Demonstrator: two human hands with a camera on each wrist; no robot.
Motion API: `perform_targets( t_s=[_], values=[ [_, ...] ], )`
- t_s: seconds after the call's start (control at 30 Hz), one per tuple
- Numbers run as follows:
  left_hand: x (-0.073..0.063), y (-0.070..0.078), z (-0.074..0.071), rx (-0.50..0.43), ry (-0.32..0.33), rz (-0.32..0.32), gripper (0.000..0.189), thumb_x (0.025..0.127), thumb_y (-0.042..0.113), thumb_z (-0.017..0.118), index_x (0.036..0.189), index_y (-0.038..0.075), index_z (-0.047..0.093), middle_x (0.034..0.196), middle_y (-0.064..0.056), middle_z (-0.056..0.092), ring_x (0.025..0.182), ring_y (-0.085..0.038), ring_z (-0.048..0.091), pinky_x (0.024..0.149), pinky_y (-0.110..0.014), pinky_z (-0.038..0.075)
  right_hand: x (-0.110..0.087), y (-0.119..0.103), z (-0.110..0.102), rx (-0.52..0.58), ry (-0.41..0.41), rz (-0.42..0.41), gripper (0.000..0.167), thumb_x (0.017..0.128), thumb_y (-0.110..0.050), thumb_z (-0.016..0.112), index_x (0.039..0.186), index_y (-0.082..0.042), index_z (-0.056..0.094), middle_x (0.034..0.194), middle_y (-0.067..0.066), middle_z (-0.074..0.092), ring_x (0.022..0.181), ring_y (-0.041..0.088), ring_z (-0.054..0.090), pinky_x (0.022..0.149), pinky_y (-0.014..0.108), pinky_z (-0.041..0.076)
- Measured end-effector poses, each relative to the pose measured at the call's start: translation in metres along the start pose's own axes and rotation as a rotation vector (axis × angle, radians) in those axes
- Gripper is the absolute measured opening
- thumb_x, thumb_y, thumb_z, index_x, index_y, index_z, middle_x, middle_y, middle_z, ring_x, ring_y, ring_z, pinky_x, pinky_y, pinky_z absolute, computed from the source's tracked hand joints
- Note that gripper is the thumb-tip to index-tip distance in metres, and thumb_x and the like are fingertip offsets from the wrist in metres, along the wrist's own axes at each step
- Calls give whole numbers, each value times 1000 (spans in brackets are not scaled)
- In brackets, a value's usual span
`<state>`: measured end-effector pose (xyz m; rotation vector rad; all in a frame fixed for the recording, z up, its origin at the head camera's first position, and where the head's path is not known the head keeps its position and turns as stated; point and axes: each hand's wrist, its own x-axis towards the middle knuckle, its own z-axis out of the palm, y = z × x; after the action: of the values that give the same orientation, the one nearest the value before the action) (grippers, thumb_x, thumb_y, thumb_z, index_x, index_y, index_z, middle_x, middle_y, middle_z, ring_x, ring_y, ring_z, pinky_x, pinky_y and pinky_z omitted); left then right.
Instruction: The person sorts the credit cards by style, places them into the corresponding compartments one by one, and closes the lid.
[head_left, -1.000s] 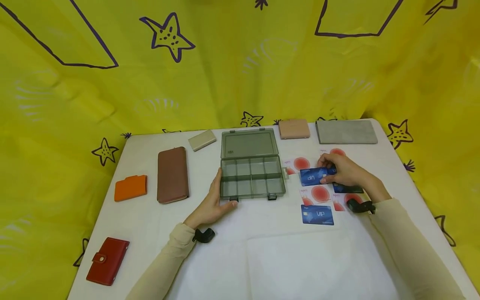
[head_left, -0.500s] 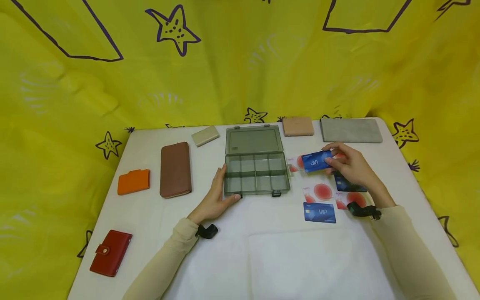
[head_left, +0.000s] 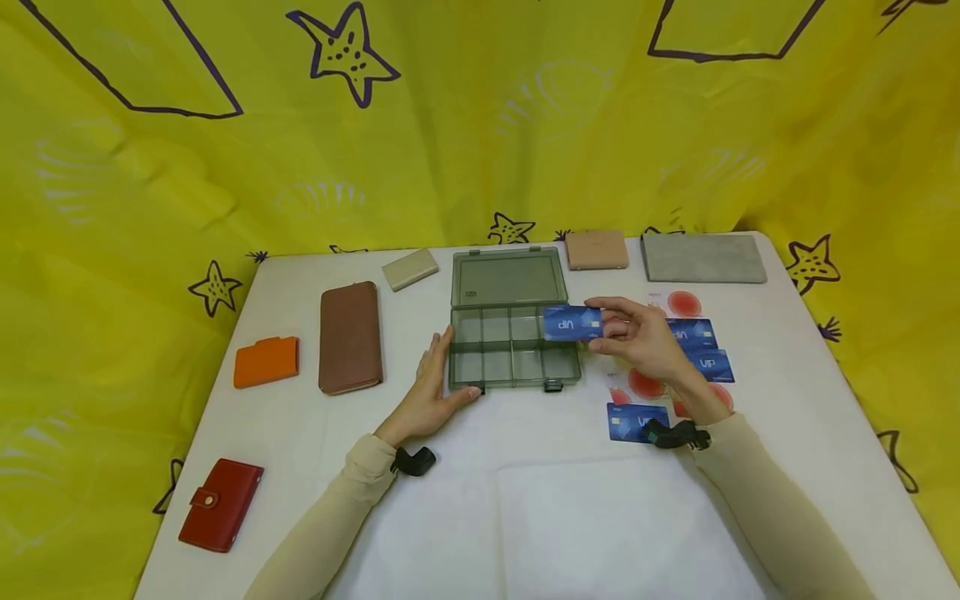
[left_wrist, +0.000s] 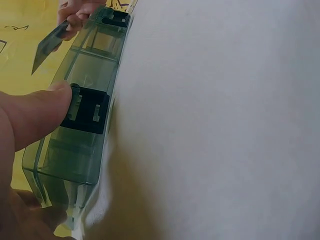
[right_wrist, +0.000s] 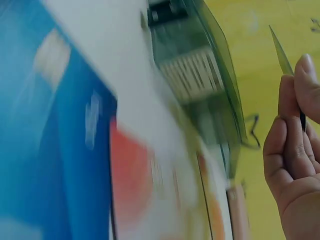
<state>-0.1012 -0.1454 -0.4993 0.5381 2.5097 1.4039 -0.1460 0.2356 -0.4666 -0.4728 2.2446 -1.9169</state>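
Note:
My right hand [head_left: 641, 337] pinches a blue VIP card [head_left: 566, 325] between thumb and fingers. In the head view the card overlaps the rear right compartments of a translucent green divided box [head_left: 457, 364], whose lid [head_left: 510, 279] lies back. The right wrist view shows that card [right_wrist: 281, 52] edge-on. Against the box's left front corner rests my left hand [head_left: 427, 400], fingers extended along the side. Its thumb [left_wrist: 50, 102] touches a dark front latch [left_wrist: 92, 111]. Right of the box lie more blue VIP cards [head_left: 708, 365] and red-and-white cards [head_left: 684, 303], partly covered by the right arm.
At the back stand a beige case [head_left: 410, 269], a pink wallet [head_left: 597, 251] and a grey wallet [head_left: 703, 258]. To the left lie a brown wallet [head_left: 351, 337], an orange card holder [head_left: 266, 362] and a red snap wallet [head_left: 222, 505]. A yellow curtain [head_left: 450, 125] hangs behind.
My right hand has lifted the blue VIP card from among the other cards and carried it left to over the box. The left hand has stayed at the box's corner.

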Motion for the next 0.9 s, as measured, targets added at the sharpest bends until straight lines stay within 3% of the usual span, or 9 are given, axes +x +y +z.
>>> perform_targets(
  t_s=[0.23,0.47,0.67,0.9],
  values=[
    [1,-3,1,24,15,61,102,98,15,77,169,-1,4,177,-23,9,165,-42,3,133,-62,-5,15,-8,46,-69,-62,4,62,82,-1,90,138,4,64,98,8,69,82,12,66,79,15,59],
    [0,-2,5,30,24,47,103,98,16,77,169,0,5,178,-22,11,165,-38,12,133,-61,-5,28,-10,84,-193,-120,-65,65,71,-7,99,130,-1,72,104,13,74,85,23,67,73,20,57],
    [2,-2,4,44,27,48,103,98,17,78,170,1,5,177,-21,12,165,-37,13,133,-62,-4,31,-9,95,-342,-123,-126,64,66,-20,103,123,-8,76,97,4,76,80,24,64,61,20,44],
    [2,-2,3,50,44,64,103,97,16,78,170,1,6,177,-22,15,164,-39,16,133,-64,-2,32,-10,102,-424,-120,-155,62,67,-25,103,121,-9,76,105,3,75,89,19,64,73,29,51]
  ],
)
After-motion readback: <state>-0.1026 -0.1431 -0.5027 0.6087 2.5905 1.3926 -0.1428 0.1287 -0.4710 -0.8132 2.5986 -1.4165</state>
